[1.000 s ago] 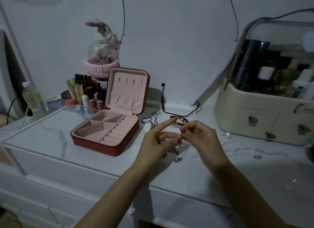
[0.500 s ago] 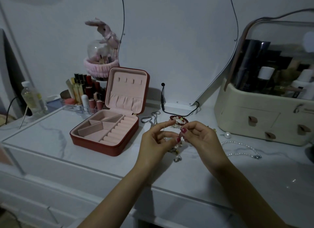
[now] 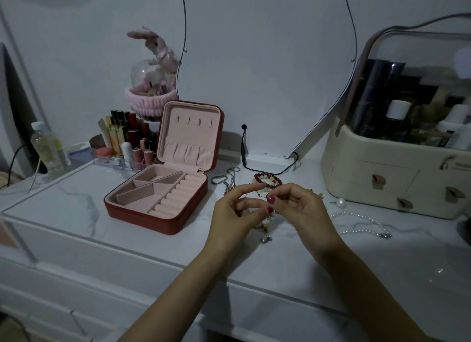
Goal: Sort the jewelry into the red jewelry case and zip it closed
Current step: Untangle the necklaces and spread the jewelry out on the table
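Fine chain: a thin strand (image 3: 246, 191) is pinched between both hands above the tabletop, right of the red jewelry case (image 3: 163, 196); whether it is knotted cannot be told.
Left hand (image 3: 235, 211): thumb and a finger pinch the strand, forefinger raised over it.
Right hand (image 3: 295, 209): fingertips closed on the same strand, just beside the left thumb.
Case: lid upright, tray open, compartments and ring rolls appear bare; nothing sorted in yet, by the look of it.
Snag risk: the strand hangs toward a small pile of pieces (image 3: 265, 229) under the hands; lifting away could drag a charm along or tighten a tangle.
Knock risk: the red bead bracelet (image 3: 268, 180) lies just behind the fingers, the silver chain (image 3: 229, 179) to its left; a wrist sweep could scatter them.
Roll risk: a loose pearl (image 3: 340, 202) and the pearl necklace (image 3: 362, 222) lie near the cream organizer (image 3: 382, 178).
Edge: the table front (image 3: 153, 250) runs beneath the forearms; a dropped piece could slide off.
Open room: bare marble lies between case and hands, a direct path leftward.
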